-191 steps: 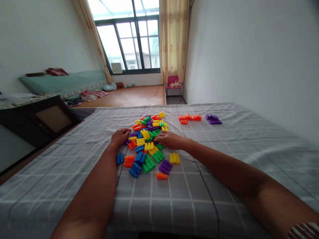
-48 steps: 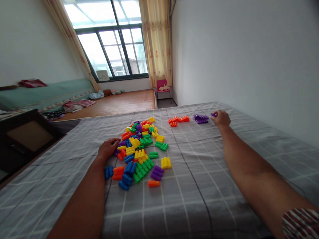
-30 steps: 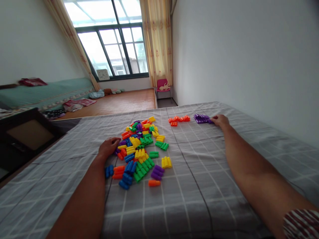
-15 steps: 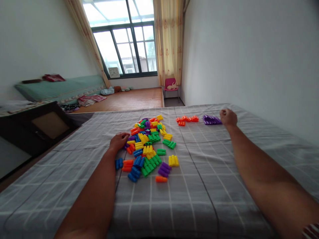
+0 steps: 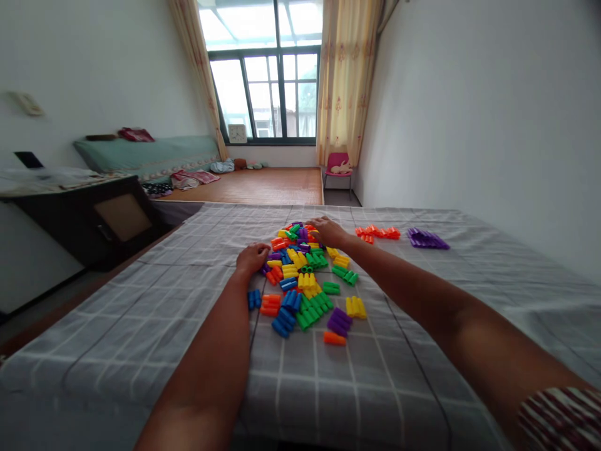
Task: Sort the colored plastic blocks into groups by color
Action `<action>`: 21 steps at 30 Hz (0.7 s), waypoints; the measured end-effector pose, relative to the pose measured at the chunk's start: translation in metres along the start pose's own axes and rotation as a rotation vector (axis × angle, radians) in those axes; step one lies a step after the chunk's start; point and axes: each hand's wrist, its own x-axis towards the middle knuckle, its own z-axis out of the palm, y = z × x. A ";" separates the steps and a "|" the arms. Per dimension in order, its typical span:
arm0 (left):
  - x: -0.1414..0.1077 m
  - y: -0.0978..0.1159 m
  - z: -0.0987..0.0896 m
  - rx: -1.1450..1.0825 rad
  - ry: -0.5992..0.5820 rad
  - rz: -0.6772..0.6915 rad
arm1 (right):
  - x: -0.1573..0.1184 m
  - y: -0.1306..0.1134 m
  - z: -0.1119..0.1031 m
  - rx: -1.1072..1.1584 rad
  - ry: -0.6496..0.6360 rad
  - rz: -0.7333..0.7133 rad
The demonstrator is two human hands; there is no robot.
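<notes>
A heap of plastic toy blocks (image 5: 307, 282), shaped like short tubes joined in rows, lies on the grey checked cloth in yellow, green, blue, orange and purple. My left hand (image 5: 253, 257) rests at the heap's left edge with fingers curled in beside purple blocks; whatever they hold is hidden. Over the far right side of the heap, my right hand (image 5: 326, 230) reaches in with fingers stretched out, touching or just above the blocks. Right of the heap lie a group of orange blocks (image 5: 378, 232) and a row of purple blocks (image 5: 427, 238).
The checked cloth (image 5: 154, 300) covers the surface in front of me. A dark cabinet (image 5: 79, 213) stands at the left, and a white wall (image 5: 469, 113) runs along the right. Farther back are a low wooden platform (image 5: 272, 185), a pink chair (image 5: 338, 163) and a window.
My right hand has moved left, from beside the purple row to the heap's far side. My left hand stays at the heap's left edge. The camera view has turned slightly left.
</notes>
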 end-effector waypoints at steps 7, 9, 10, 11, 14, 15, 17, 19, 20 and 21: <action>-0.002 0.002 -0.001 -0.013 -0.003 -0.016 | 0.030 -0.012 0.019 0.119 -0.118 0.072; -0.001 0.002 -0.001 -0.017 -0.003 -0.019 | 0.019 -0.012 0.018 0.149 -0.127 -0.028; 0.000 0.002 -0.001 -0.020 -0.002 -0.017 | 0.012 -0.010 0.016 0.166 -0.129 -0.081; 0.000 0.002 0.000 -0.022 -0.002 -0.014 | 0.004 -0.008 0.013 0.188 -0.130 -0.132; 0.003 0.000 0.002 -0.023 0.008 -0.008 | -0.018 0.007 0.005 0.335 -0.105 -0.191; 0.004 0.000 0.003 -0.022 0.011 -0.005 | -0.025 0.014 0.002 0.416 -0.089 -0.162; 0.005 -0.003 0.004 -0.017 0.014 0.005 | -0.037 0.030 -0.003 0.612 -0.059 -0.037; 0.006 -0.005 0.004 -0.010 0.018 0.017 | -0.050 0.049 -0.011 0.797 -0.026 0.107; 0.007 -0.006 0.004 -0.007 0.022 0.025 | -0.057 0.061 -0.017 0.861 0.006 0.169; 0.007 -0.006 0.003 -0.006 0.025 0.035 | -0.065 0.075 -0.023 0.895 0.058 0.224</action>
